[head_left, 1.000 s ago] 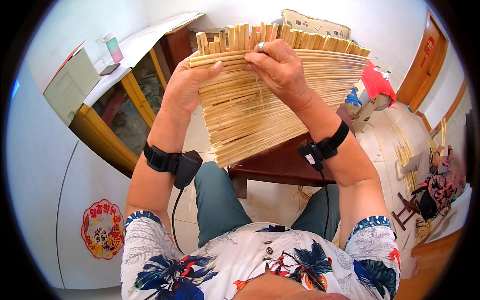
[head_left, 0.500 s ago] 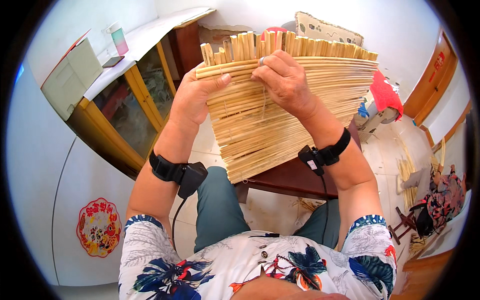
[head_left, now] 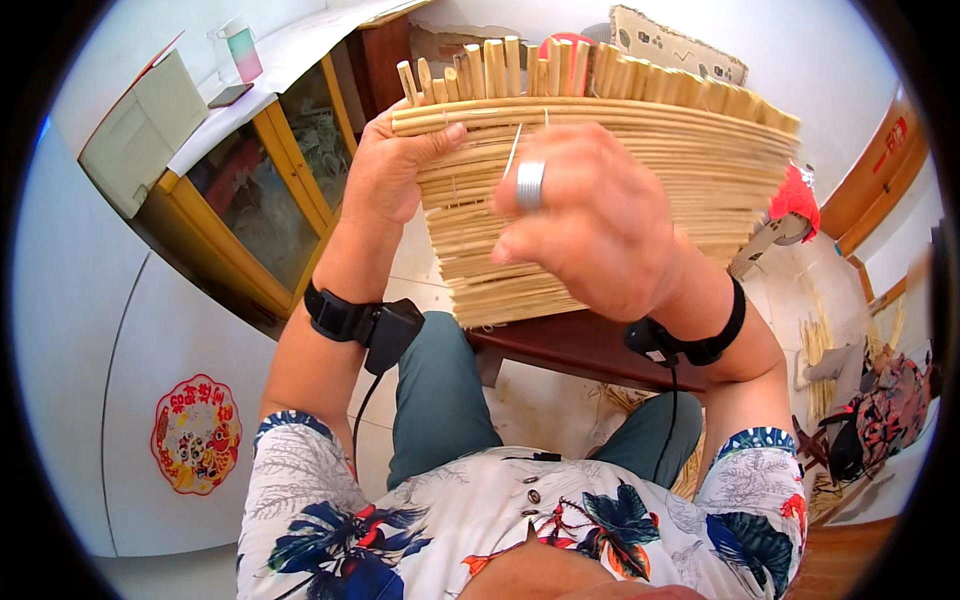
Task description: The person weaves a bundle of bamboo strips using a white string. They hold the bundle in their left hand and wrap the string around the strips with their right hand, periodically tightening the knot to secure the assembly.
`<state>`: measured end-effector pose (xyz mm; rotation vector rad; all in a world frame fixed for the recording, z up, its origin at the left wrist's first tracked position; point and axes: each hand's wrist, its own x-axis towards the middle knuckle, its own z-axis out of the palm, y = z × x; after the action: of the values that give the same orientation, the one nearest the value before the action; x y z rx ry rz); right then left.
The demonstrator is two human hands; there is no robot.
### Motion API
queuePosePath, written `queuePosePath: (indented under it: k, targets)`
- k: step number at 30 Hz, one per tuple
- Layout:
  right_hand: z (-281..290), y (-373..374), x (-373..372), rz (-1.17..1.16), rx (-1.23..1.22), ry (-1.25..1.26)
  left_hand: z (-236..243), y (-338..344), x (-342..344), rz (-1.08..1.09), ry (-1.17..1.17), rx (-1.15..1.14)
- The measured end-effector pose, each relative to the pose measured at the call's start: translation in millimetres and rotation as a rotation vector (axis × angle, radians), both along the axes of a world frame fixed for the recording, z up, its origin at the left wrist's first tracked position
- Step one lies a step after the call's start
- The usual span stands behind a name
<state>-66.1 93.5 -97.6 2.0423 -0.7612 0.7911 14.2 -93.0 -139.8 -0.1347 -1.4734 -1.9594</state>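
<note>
1. A pale-walled room with a light tiled floor (head_left: 525, 410); one glass-fronted cabinet (head_left: 237, 205) stands at left, one bottle (head_left: 243, 56) on top.
2. Left hand (head_left: 392, 165): thumb in front, fingers behind, gripping the upper left corner of one stick mat (head_left: 480, 240).
3. Right hand (head_left: 600, 225): blurred, fingers curled before the mat, one silver ring (head_left: 530, 186); one white thread (head_left: 514, 150) meets them, though I cannot tell whether they grip it.
4. The mat is raised before the person, stalks and long axis running left to right; a row of stubs (head_left: 495, 70) points up along its top.
5. Beneath: one dark red table (head_left: 565, 347).
</note>
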Motion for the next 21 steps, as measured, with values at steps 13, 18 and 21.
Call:
queuePosePath:
  k: [13,18,21]
  targets:
    - [-23,247,10,0.05,0.017,-1.214,3,6,-4,0.141,0.054,0.027]
    - [-56,255,7,-0.142,-0.027,-1.435,0,20,-10,0.106,0.029,-0.024]
    - [-71,244,4,-0.092,0.075,-1.577,2,20,-10,0.098,0.077,-0.027]
